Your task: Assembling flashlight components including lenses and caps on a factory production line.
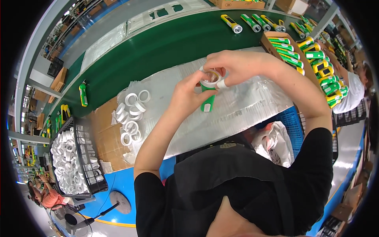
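A green flashlight [207, 103] stands head-up before me, its clear lens facing upward and tilted a little toward me. My left hand [187, 91] grips it by the neck, thumb across the green body. On the far side of the head, my right hand [231, 66] pinches at the white ring [210, 84] around the lens; a white wrap covers one of its fingertips. The fingers hide part of the ring, so I cannot tell how fully it sits. Left of my forearm, several loose white rings [131, 127] lie in a heap on the plastic-wrapped cardboard.
A black crate [103, 185] full of white rings stands at left. Single flashlights [83, 94] lie on the green bench. At right, a cardboard box [265, 40] holds green and yellow flashlights. A blue basket [291, 128] with a white bag sits below the bench edge. Other people work nearby.
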A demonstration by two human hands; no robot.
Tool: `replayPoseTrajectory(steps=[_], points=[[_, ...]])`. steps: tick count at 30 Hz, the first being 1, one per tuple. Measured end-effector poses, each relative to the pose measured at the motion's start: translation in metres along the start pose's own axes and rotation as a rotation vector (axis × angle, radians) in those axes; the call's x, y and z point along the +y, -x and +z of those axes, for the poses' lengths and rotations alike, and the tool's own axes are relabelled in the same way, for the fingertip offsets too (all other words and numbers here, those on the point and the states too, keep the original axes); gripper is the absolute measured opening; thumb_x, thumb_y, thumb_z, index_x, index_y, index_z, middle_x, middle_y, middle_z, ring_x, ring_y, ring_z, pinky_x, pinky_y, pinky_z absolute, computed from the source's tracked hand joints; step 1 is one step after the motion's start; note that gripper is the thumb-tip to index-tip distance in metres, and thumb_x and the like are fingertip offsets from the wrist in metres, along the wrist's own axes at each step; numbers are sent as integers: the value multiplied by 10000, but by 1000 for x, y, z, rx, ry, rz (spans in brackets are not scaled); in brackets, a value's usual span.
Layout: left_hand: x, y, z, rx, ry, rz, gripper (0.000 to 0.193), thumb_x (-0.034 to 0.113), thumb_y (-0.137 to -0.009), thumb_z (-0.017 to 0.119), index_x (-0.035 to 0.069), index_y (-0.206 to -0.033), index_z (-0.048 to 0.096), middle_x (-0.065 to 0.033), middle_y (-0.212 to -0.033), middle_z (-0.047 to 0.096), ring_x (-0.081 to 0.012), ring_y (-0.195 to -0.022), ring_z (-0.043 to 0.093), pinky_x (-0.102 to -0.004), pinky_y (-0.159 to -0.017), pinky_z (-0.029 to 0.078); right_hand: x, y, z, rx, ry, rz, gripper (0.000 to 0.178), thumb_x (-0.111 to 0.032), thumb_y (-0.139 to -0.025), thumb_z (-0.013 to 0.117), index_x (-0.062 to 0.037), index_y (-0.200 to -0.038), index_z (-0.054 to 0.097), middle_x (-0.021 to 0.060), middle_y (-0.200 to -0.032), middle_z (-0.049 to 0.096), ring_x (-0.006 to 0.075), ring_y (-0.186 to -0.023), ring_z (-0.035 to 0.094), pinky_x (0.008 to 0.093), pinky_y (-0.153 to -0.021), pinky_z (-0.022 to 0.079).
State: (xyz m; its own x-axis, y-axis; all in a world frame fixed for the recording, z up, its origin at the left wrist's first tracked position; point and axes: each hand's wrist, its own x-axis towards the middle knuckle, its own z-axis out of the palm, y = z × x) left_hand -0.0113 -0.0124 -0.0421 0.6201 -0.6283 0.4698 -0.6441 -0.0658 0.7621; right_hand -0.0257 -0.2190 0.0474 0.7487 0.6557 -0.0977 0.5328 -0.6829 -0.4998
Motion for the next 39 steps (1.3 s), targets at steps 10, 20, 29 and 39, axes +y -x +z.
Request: replayPoseTrajectory(steps=[10, 20, 29, 39], points=[[1, 3, 6, 53, -120, 61, 354, 74, -708, 813, 49, -988, 598, -83, -965, 688, -214, -841, 679, -323, -738, 545, -6, -3, 5, 36, 55, 179, 303, -158, -719, 728, 17, -918, 582, 136, -772, 621, 295, -683, 614, 359, -617, 496], [-6, 2, 10, 150, -104, 91, 389, 133, -676, 833, 115, -1002, 621, -69, -848, 626, -240, -753, 642, -357, -647, 531, 7, -9, 25, 567, 193, -190, 593, -547, -712, 735, 25, -804, 608, 175, -772, 636, 354, -711, 638, 413, -623, 504], [-8, 4, 9, 158, -89, 63, 406, 130, -673, 835, 117, -1025, 633, -64, -852, 622, -239, -762, 638, -345, -654, 528, 2, -12, 25, 546, 79, -125, 576, -572, -723, 705, -5, -717, 603, 144, -680, 607, 334, -640, 610, 402, -588, 492], [-3, 6, 5, 127, -55, 19, 374, 106, -667, 833, 95, -977, 624, -72, -897, 649, -232, -811, 655, -338, -670, 542, -2, -16, 32, 326, 148, 64, 578, -569, -706, 724, -12, -701, 567, 134, -645, 572, 303, -605, 585, 395, -547, 461]])
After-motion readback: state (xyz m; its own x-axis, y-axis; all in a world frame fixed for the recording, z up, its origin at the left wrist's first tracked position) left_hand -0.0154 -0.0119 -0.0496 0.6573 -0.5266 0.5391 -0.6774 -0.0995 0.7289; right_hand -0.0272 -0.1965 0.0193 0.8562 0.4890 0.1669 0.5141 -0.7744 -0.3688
